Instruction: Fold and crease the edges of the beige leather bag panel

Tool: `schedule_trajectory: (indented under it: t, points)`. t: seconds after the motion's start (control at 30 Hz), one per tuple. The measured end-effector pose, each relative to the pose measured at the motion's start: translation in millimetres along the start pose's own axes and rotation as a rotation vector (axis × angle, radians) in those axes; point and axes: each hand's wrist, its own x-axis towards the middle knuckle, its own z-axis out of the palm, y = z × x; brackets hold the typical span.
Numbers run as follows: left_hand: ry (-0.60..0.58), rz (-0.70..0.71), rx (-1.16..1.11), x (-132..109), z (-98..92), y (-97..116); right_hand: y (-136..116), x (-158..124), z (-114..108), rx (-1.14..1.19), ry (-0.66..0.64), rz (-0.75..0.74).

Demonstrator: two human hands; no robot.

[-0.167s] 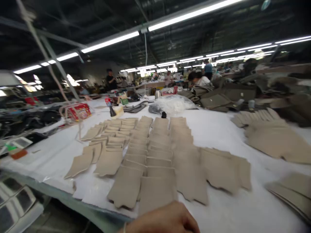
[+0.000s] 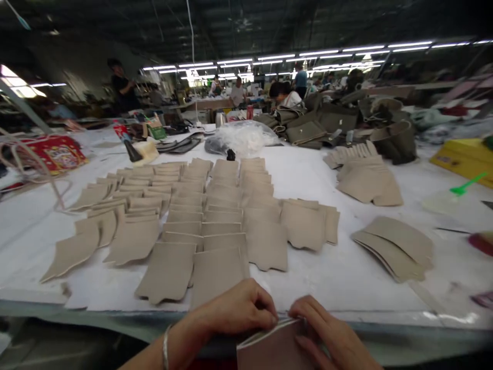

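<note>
Left hand [image 2: 234, 308] and right hand [image 2: 331, 334], both curled shut, pinch the top edge of a pinkish stack [image 2: 269, 352] at the white worktop's [image 2: 346, 288] near edge. Tan pieces [image 2: 215, 216] lie across it in overlapping rows. Strip lights [image 2: 362, 49] run over distant workers [image 2: 122, 87]; the red bag's [image 2: 54, 151] print is unreadable.

Grips top edge of pinkish stack [image 2: 269, 349] with left hand [image 2: 234, 308] and right hand [image 2: 331, 336], just off near edge of white worktop [image 2: 327, 277]. Faces overlapped rows of beige cut pieces [image 2: 215, 216], with looser beige pile [image 2: 393, 246] to right.
</note>
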Motion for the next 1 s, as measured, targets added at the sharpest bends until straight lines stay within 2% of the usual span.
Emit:
schedule_trajectory:
  t: [0.07, 0.17, 0.3, 0.4, 0.5, 0.6, 0.7, 0.77, 0.9, 0.93, 1.0]
  points:
    - [-0.013, 0.004, -0.039, 0, 0.4, 3, -7, 3, -3, -0.073, 0.035, -0.135]
    - [-0.014, 0.007, -0.044, 1, 1.8, 4, -18, 6, -6, -0.180, 0.079, -0.226]
    - [-0.017, 0.007, -0.016, 3, 4.9, -2, -25, 9, -1, -0.239, 0.157, -0.303]
    - [-0.012, 0.006, 0.035, 2, 8.4, -4, -27, 12, 2, -0.263, 0.133, -0.346]
    - [0.049, 0.021, 0.134, 2, 10.6, -2, -28, 17, 5, -0.320, 0.097, -0.377]
    - [0.064, 0.055, 0.209, 3, 9.2, -1, -30, 22, 6, -0.365, 0.138, -0.414]
    - [0.021, 0.079, 0.233, 4, 4.7, -1, -34, 23, 6, -0.370, 0.139, -0.423]
    - [0.045, 0.080, 0.258, 5, 1.6, 0, -37, 21, 7, -0.379, 0.159, -0.445]
    - [0.125, 0.081, 0.321, 3, -0.9, 12, -45, 13, 2, -0.386, 0.224, -0.655]
    - [0.119, 0.091, 0.328, 3, -0.5, 16, -46, 12, -2, -0.355, 0.197, -0.675]
    - [0.069, 0.118, 0.326, 5, 1.0, 22, -48, 11, -11, -0.234, 0.144, -0.621]
